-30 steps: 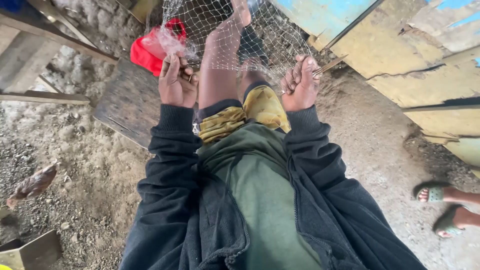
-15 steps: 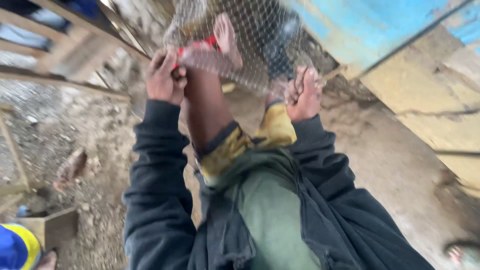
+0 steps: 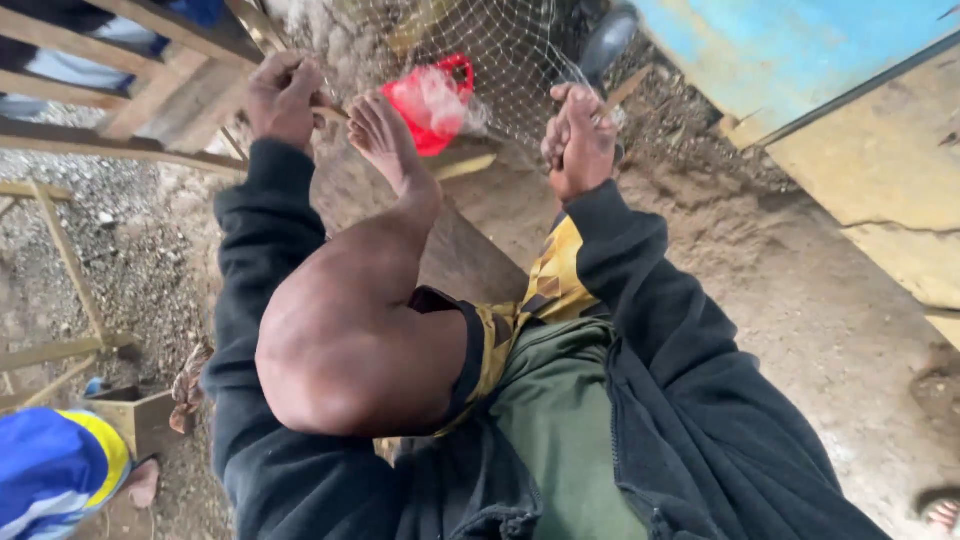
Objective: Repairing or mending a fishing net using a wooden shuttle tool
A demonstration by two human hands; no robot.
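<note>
A sheet of wire mesh netting (image 3: 500,60) stretches across the top of the view. My left hand (image 3: 283,98) is closed on its left edge, next to a wooden frame. My right hand (image 3: 580,140) is closed on the mesh's right side. My bare foot (image 3: 385,135) is raised between the hands, its toes up against the mesh. A red plastic container wrapped in clear plastic (image 3: 432,100) lies behind the mesh, just right of the foot. My bent knee fills the middle of the view.
Wooden slats and frames (image 3: 150,90) stand at the upper left. A blue panel (image 3: 790,50) and a yellow board (image 3: 880,200) lean at the right. A small wooden box (image 3: 135,420) and a person's blue and yellow garment (image 3: 55,465) are lower left. Another person's toes (image 3: 940,512) show bottom right.
The view has swung and my leg has lifted higher, with the foot now pressed near the mesh. Both hands have kept their hold on the netting and spread wider apart.
</note>
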